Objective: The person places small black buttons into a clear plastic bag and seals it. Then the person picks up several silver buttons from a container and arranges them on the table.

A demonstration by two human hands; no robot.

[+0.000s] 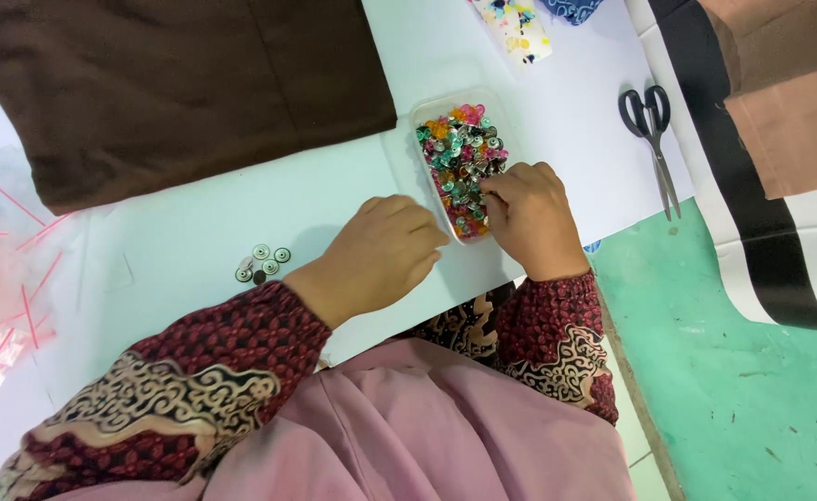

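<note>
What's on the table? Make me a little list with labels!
Right hand: fingers in the clear tray of colourful buttons
Left hand: curled on the white table, beside the tray
Loose buttons: small group left of the left hand
Scissors: black handles, closed, right of the tray
Brown cloth: folded, at the back
Plastic bags: far left

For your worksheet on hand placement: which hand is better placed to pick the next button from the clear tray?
The right hand: its fingertips are already among the buttons in the clear tray. The left hand rests curled on the table beside it.
</note>
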